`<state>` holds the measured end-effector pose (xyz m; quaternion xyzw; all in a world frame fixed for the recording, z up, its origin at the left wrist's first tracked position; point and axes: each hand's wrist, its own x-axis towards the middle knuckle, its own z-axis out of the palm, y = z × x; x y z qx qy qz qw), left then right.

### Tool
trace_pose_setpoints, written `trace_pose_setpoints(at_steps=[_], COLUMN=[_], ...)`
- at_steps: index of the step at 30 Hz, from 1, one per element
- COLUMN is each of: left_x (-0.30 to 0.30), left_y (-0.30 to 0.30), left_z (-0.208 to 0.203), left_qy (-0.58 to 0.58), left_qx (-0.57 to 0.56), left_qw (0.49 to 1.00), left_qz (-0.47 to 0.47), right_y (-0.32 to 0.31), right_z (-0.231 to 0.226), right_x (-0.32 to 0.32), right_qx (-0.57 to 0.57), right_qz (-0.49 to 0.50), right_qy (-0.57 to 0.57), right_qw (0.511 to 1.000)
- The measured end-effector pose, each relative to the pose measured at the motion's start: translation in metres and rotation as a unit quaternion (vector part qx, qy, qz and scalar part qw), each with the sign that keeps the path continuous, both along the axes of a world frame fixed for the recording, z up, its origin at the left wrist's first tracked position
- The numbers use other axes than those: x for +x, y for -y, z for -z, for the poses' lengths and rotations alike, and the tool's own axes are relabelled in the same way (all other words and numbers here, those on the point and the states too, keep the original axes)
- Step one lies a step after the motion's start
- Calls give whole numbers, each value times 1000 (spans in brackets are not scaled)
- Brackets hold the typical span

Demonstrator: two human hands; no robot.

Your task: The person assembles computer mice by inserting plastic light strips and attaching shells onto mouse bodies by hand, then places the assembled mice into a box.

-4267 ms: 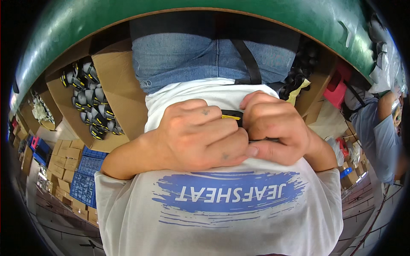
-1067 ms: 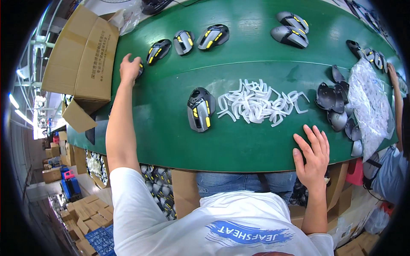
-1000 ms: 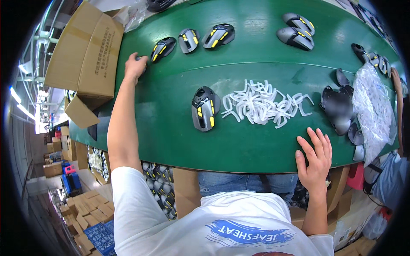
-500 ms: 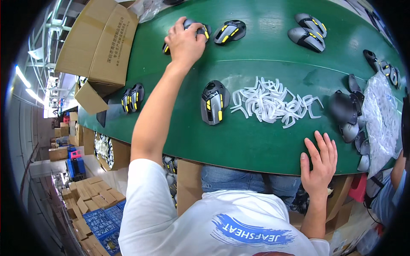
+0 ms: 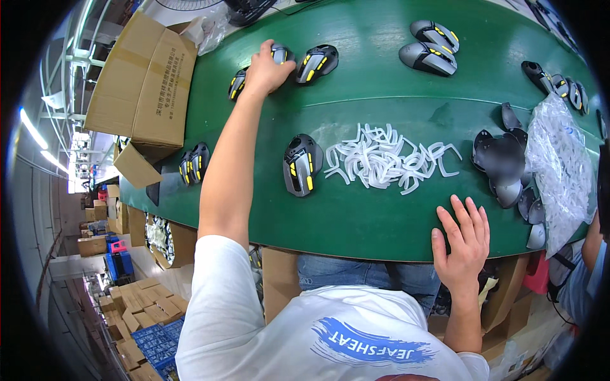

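Note:
My left hand [image 5: 268, 71] reaches to the far left of the green table. Its fingers are closed on a grey-and-black mouse shell [image 5: 280, 53] with yellow parts, partly hidden by the hand. A similar shell [image 5: 237, 82] lies just left of that hand, and another mouse shell [image 5: 317, 64] just right of it. Nearer to me sits a single mouse shell [image 5: 302, 165], beside a pile of translucent white bent plastic strips [image 5: 381, 157]. My right hand [image 5: 462, 244] rests on the table's front edge, fingers stretched out, holding nothing.
An open cardboard box [image 5: 143, 82] stands at the table's left, with two mouse shells [image 5: 194, 163] near it. Dark curved covers [image 5: 502, 159] and a clear plastic bag [image 5: 558, 171] lie at the right. A pair of shells [image 5: 432, 47] is at the back; another person's arm [image 5: 592, 244] shows far right.
The view has shifted, moving the nearer table items left and slightly down in the picture. My left hand stays at the shell, its fingers closer together. My right hand still rests flat.

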<state>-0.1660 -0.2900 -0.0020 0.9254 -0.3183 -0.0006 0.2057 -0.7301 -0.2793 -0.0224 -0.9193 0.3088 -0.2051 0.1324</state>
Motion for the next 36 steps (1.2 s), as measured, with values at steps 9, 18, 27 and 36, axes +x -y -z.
trace_pose_setpoints(at_steps=[9,18,27,36], left_x=[16,-7,-102,-362], left_y=[-68,-167,-467,-781], left_z=[-14,-19,-103,47], left_qy=[23,52,-28,-107], left_qx=[102,7,-85,85], left_qw=[990,993,996,933], left_qz=[94,103,-23,-333], right_y=[-2,-6,15,59], right_z=[4,12,0,-8], right_x=[-1,3,-15,46], right_qx=[-20,-38,-3,1], right_qz=[-19,-46,-118,-233], right_qy=[1,-3,-69,-14], right_qw=[1000,998,991,972])
